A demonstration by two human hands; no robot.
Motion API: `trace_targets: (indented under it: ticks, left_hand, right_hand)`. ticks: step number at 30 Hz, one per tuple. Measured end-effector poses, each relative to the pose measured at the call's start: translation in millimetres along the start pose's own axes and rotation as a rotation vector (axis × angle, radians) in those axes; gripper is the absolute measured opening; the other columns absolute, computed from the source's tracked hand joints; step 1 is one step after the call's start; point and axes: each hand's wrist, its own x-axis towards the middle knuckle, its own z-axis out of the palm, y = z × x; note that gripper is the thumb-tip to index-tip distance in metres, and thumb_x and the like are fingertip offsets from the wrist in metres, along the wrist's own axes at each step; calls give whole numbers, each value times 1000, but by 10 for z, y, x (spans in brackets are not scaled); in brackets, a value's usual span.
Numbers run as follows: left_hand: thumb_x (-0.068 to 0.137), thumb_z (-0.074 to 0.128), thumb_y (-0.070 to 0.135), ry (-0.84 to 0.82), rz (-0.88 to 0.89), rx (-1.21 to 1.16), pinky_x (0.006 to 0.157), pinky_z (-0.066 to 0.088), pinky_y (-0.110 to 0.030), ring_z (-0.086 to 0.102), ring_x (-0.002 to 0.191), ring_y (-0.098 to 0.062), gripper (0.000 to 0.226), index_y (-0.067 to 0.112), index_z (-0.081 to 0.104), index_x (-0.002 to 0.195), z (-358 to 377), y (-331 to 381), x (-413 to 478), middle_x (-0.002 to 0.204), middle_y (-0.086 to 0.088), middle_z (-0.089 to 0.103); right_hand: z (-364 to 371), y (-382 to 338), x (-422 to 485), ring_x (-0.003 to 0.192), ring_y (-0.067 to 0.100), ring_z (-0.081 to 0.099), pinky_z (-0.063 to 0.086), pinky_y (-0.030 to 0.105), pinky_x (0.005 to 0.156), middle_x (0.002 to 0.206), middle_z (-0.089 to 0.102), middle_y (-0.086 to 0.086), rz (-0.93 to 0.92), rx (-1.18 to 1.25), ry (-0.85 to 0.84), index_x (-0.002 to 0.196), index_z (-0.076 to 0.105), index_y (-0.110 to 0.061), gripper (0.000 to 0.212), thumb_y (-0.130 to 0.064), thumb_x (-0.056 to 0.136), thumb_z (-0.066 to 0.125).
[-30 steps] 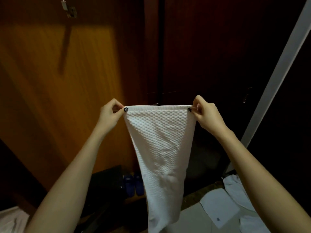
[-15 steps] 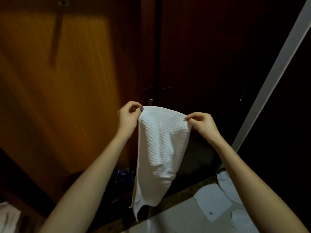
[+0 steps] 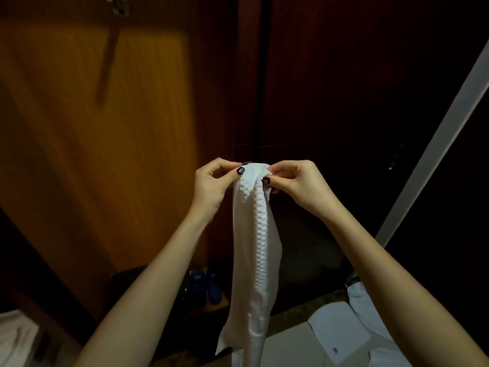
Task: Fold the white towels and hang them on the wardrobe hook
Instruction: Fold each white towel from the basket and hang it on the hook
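A white waffle-textured towel [image 3: 255, 247] hangs in front of me, folded lengthwise into a narrow strip. My left hand [image 3: 213, 182] pinches its top left corner. My right hand [image 3: 296, 181] pinches the top right corner, and the two corners meet between my thumbs. The towel's lower end reaches down past the frame's bottom edge. A metal wardrobe hook [image 3: 119, 6] sits high at the upper left on the lit wooden door [image 3: 92, 128], well above both hands.
Dark wardrobe doors [image 3: 344, 88] fill the middle and right. A pale diagonal bar [image 3: 434, 144] runs up the right side. Blue shoes [image 3: 206, 287] stand low behind the towel. More white cloth [image 3: 341, 337] lies at the bottom right, and some at the bottom left [image 3: 16, 337].
My hands have come together, bringing the towel's two top corners to meet. The towel went from spread wide to a narrow folded strip.
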Motion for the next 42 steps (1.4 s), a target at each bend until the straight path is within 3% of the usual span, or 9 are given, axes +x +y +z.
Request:
trace_targets:
  ticks: [3, 6, 11, 18, 23, 28, 32, 36, 42]
  left_hand:
    - [80, 74, 9, -39, -11, -70, 70, 53, -22, 69, 85, -13, 20, 30, 74, 79, 41, 86, 10, 84, 3, 74]
    - [79, 75, 15, -63, -15, -153, 69, 53, -22, 69, 84, -12, 14, 29, 75, 81, 108, 168, -3, 84, 3, 73]
    - [78, 76, 23, -90, -54, -282, 68, 53, -20, 70, 83, -12, 9, 25, 76, 87, 84, 277, -46, 87, 0, 74]
    - [76, 74, 18, -153, -66, -407, 61, 50, -11, 67, 85, -7, 25, 20, 74, 101, 49, 382, -170, 96, 1, 72]
    - [78, 74, 7, -110, 34, -258, 71, 51, -17, 63, 90, -8, 35, 27, 66, 106, 56, 407, -189, 95, 5, 69]
    - [81, 61, -11, 12, 38, -220, 61, 47, -18, 58, 70, -8, 31, 19, 56, 80, -106, 341, -59, 72, 5, 63]
    - [81, 48, -19, -33, 119, 280, 78, 43, -13, 57, 90, -11, 42, 19, 64, 73, -148, 175, 16, 89, 2, 57]
    - [84, 50, -14, 25, 355, 721, 75, 38, -17, 51, 91, -18, 24, 4, 66, 86, -264, 25, 6, 99, -13, 51]
    - [82, 71, 4, -8, 199, 483, 85, 45, -26, 52, 109, -16, 25, 15, 65, 104, -347, 191, 181, 114, -7, 47]
  right_hand:
    - [21, -123, 21, 77, -5, 60, 47, 12, 68, 84, 64, -9, -178, -176, 21, 95, 72, -16, 10, -19, 85, 73]
    - [45, -188, 48, 76, 1, 46, 39, 14, 64, 84, 50, 2, -235, -185, 73, 94, 72, -16, 10, -22, 86, 72]
    - [43, -254, 58, 101, 4, 51, 44, 17, 83, 100, 54, -6, -264, -177, 81, 94, 70, -18, 11, -22, 85, 73]
    - [-33, -336, 121, 85, 12, 60, 49, 25, 74, 90, 61, 1, -253, -118, 84, 83, 65, -11, 18, -25, 81, 76]
    - [-35, -238, 233, 92, 7, 57, 46, 21, 78, 103, 59, 1, -226, -101, 58, 74, 58, -18, 23, -30, 81, 76]
    - [-119, 145, 225, 87, 13, 63, 51, 33, 76, 93, 66, 1, -88, -84, -50, 86, 61, -13, 25, -36, 86, 70]
    - [0, 237, 283, 52, 2, 46, 34, 19, 48, 66, 56, -1, -90, -174, 30, 77, 54, -12, 31, -37, 88, 66]
    - [113, 89, 400, 57, 6, 45, 32, 23, 52, 71, 53, 3, -218, -261, 18, 87, 49, -11, 22, -28, 95, 60]
    - [73, -201, 648, 62, 1, 44, 32, 15, 53, 72, 53, -2, -338, -223, 90, 86, 45, -14, 20, -22, 93, 62]
